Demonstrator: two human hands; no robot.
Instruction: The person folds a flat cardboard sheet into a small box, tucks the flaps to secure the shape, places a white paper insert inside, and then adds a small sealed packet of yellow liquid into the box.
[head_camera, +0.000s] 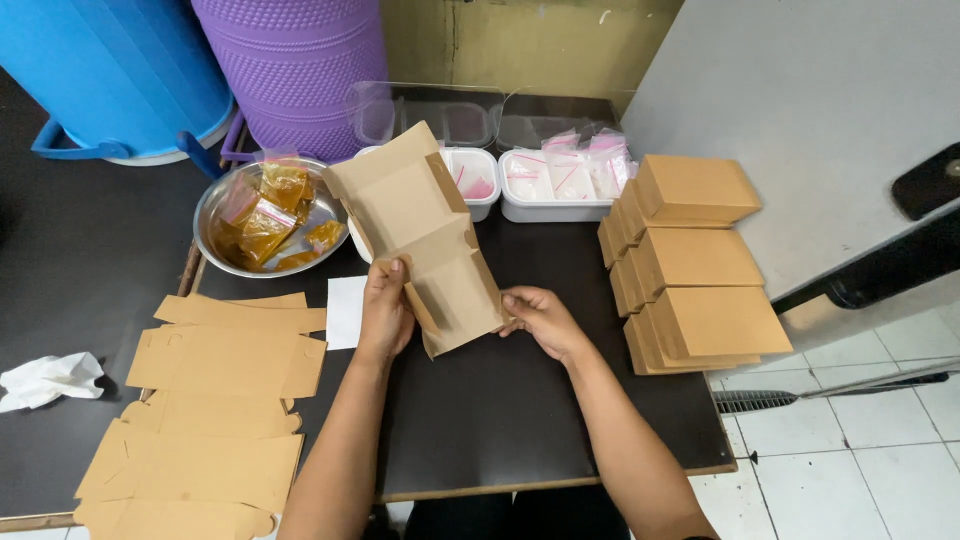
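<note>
Cardboard, plain brown and matte, makes up the half-folded carton blank (425, 235) held up over the middle of the dark table (500, 410); its creased panels stand at angles, with an open flap at the far end. Left hand (385, 310) grips the near left edge, fingers closed on a side flap. Right hand (538, 318) pinches the near right corner, fingers curled narrowly around the board.

Flat die-cut brown blanks (215, 400) lie stacked at the near left of the table, beside a crumpled white tissue (50, 378). A small white paper sheet (346, 310) lies just left of the left hand. Folded brown boxes (690, 260), smooth and rectangular, are piled in rows at the right.

Farther off sits a round shiny metal bowl (215, 215) holding clear bags of amber filling. White plastic tubs (555, 205) at the far side hold small clear pink-striped zip bags, with clear lids behind them. A blue plastic drum (110, 70) and a purple textured drum (295, 70) stand at the far left. The table top is smooth with a wooden edge; white floor tiles (850, 470) show at the near right.
</note>
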